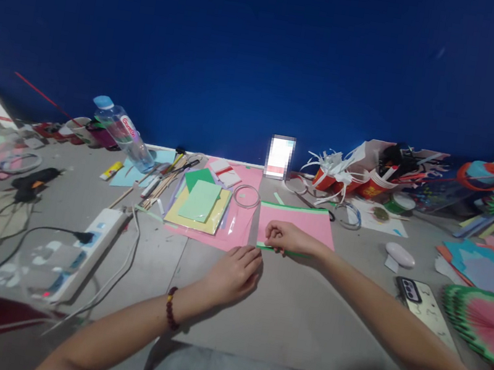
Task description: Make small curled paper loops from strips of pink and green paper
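A pink paper sheet [304,222] with a green sheet under it lies on the grey floor ahead of me. My right hand [288,238] is closed in a pinch on the near left edge of these sheets. My left hand [236,271] rests just below and to the left, fingers curled near the same corner; what it holds, if anything, is hidden. A bead bracelet [171,307] is on my left wrist.
A stack of yellow and green paper [199,205] lies to the left, with sticks, a water bottle [124,131], a power strip [77,252] and cables. To the right are a phone [425,304], folded paper fans [483,319], red cups [359,184] and coloured sheets.
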`<action>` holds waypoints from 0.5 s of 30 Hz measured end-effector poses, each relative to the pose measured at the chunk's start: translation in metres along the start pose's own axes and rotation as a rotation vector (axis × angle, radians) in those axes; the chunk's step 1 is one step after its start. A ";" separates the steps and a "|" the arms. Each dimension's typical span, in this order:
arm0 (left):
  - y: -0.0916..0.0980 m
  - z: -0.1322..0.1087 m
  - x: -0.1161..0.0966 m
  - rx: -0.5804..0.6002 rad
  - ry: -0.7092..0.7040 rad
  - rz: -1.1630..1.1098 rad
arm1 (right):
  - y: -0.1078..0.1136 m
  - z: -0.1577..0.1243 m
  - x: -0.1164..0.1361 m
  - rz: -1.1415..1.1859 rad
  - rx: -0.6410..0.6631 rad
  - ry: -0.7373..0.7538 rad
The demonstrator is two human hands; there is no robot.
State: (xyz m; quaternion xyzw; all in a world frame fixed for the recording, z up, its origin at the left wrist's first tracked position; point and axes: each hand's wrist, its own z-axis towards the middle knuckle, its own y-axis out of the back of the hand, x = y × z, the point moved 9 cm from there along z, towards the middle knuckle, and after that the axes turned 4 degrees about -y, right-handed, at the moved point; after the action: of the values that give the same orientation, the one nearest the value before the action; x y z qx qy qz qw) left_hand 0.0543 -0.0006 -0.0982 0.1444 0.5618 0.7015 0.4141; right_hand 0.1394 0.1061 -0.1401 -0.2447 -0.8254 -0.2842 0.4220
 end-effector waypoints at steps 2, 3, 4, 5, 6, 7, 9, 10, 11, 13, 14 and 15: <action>0.000 0.000 0.000 0.007 0.006 -0.001 | 0.000 0.000 0.001 0.004 0.002 0.001; 0.000 0.000 0.000 0.010 0.010 -0.004 | 0.000 0.000 0.001 0.006 0.003 0.000; 0.000 0.001 0.000 0.013 0.013 -0.009 | 0.000 0.000 0.001 0.007 0.004 0.001; 0.001 0.001 0.000 0.014 0.016 -0.014 | 0.000 0.000 0.001 0.007 0.004 0.000; 0.001 0.001 0.000 0.014 0.019 -0.018 | 0.000 0.000 0.001 0.005 0.004 -0.001; 0.001 0.001 0.000 0.015 0.020 -0.022 | 0.000 0.000 0.001 0.003 0.005 -0.004; 0.001 0.002 0.000 0.014 0.017 -0.024 | 0.000 0.001 0.000 0.003 0.009 -0.011; 0.001 0.002 0.000 0.015 0.016 -0.024 | 0.000 0.001 -0.001 0.004 0.012 -0.015; 0.001 0.002 -0.001 0.017 0.015 -0.022 | 0.000 0.002 -0.001 0.007 0.015 -0.019; 0.001 0.002 -0.001 0.024 0.016 -0.020 | 0.000 0.002 -0.002 0.012 0.027 -0.022; 0.000 0.002 -0.001 0.029 0.021 -0.022 | -0.001 0.002 -0.003 0.014 0.033 -0.023; 0.000 0.002 0.000 0.034 0.026 -0.026 | -0.001 0.002 -0.003 0.017 0.037 -0.023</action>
State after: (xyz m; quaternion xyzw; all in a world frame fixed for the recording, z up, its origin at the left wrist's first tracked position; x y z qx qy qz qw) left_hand 0.0558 0.0007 -0.0977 0.1351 0.5805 0.6883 0.4134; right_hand 0.1396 0.1064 -0.1438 -0.2471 -0.8332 -0.2623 0.4193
